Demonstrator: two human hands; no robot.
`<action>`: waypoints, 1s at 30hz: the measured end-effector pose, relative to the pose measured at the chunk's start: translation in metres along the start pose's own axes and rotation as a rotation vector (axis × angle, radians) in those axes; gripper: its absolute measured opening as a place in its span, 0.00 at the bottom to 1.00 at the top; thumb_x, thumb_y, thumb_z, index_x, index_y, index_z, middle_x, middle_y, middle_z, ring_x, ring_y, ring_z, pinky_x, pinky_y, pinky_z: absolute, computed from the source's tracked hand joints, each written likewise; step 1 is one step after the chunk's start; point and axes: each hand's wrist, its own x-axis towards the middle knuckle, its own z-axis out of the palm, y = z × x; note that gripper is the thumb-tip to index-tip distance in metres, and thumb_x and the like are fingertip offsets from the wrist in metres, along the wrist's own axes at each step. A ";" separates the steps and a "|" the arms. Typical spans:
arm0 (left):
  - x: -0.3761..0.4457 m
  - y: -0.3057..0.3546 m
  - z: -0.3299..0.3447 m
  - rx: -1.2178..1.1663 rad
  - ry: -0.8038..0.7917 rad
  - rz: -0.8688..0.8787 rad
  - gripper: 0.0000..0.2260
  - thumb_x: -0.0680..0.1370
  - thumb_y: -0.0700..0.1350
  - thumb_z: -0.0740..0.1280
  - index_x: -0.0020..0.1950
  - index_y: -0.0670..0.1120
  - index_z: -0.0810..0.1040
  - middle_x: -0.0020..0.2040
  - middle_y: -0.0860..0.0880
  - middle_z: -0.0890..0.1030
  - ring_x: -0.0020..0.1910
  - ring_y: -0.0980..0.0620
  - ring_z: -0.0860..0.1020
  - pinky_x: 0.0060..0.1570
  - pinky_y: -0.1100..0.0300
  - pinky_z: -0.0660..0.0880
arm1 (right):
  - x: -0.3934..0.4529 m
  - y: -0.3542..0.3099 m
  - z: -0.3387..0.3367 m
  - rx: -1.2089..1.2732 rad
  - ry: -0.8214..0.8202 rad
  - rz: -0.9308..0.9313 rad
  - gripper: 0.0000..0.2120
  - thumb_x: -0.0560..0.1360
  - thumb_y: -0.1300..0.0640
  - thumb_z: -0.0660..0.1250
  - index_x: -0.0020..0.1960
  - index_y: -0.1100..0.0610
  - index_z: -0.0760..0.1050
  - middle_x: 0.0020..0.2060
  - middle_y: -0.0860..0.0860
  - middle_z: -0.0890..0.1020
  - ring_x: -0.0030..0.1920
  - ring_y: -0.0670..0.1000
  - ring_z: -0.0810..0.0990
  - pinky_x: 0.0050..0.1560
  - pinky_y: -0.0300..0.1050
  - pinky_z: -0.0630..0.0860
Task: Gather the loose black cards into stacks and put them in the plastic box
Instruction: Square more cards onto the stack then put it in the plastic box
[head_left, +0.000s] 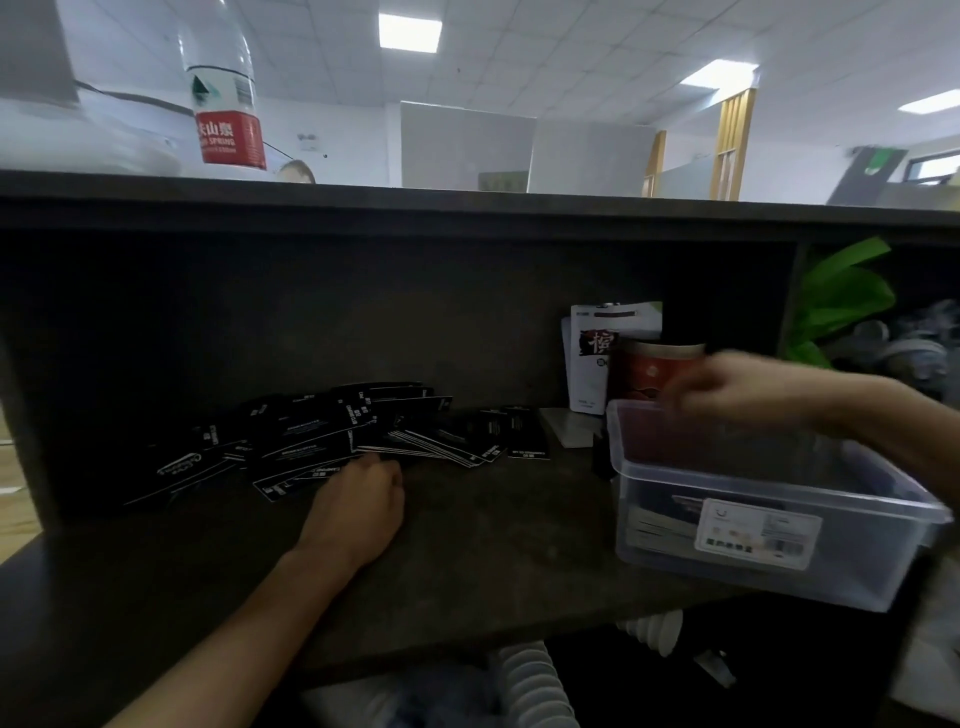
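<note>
Cards: loose black cards (332, 441) lay in a messy heap on the dark desk (467, 561), left of the plastic box (769, 525).
Left hand: the left hand (358, 499) rested at the near edge of the heap, fingers curled onto the cards.
Right hand: the right hand (727, 387) hung blurred above the box's far rim; whether it held anything could not be told.
Box: clear, open-topped, at the desk's right edge, dark cards inside.
Behind: a red cup (654, 371) and a water bottle (223, 93).

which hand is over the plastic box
The right hand, blurred above the clear plastic box's far rim; the left hand rests by the loose black cards.
</note>
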 end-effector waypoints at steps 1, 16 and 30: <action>0.000 0.001 0.000 0.001 -0.001 -0.001 0.08 0.79 0.45 0.59 0.51 0.49 0.78 0.52 0.48 0.78 0.50 0.49 0.78 0.48 0.54 0.75 | -0.001 -0.016 -0.002 0.104 0.225 -0.073 0.06 0.80 0.53 0.64 0.51 0.44 0.78 0.50 0.48 0.83 0.48 0.44 0.81 0.47 0.41 0.77; 0.078 0.073 0.042 0.120 -0.245 0.010 0.33 0.76 0.69 0.58 0.73 0.48 0.67 0.71 0.47 0.71 0.69 0.45 0.66 0.67 0.48 0.60 | 0.105 -0.060 0.177 0.005 0.284 0.055 0.04 0.79 0.60 0.62 0.51 0.54 0.74 0.56 0.56 0.75 0.59 0.57 0.74 0.55 0.49 0.74; -0.020 0.039 -0.034 -0.384 0.109 0.237 0.09 0.82 0.42 0.60 0.57 0.56 0.72 0.41 0.56 0.78 0.39 0.55 0.78 0.35 0.64 0.75 | 0.090 -0.061 0.177 0.176 0.368 -0.287 0.27 0.77 0.51 0.67 0.73 0.48 0.63 0.67 0.46 0.68 0.67 0.47 0.66 0.69 0.48 0.68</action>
